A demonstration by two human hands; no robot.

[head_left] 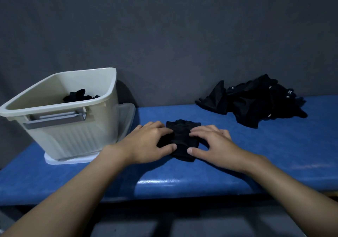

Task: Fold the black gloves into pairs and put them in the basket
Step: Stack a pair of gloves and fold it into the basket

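A pair of black gloves lies stacked on the blue padded bench, in front of me at the centre. My left hand grips its left side, fingers on top and thumb at the near edge. My right hand grips the right side the same way. A beige plastic basket stands at the left and holds folded black gloves. A heap of loose black gloves lies at the back right of the bench.
The basket stands tilted on a clear plastic lid that sticks out at its right and front. A dark grey wall backs the bench. The bench's front edge runs just below my forearms.
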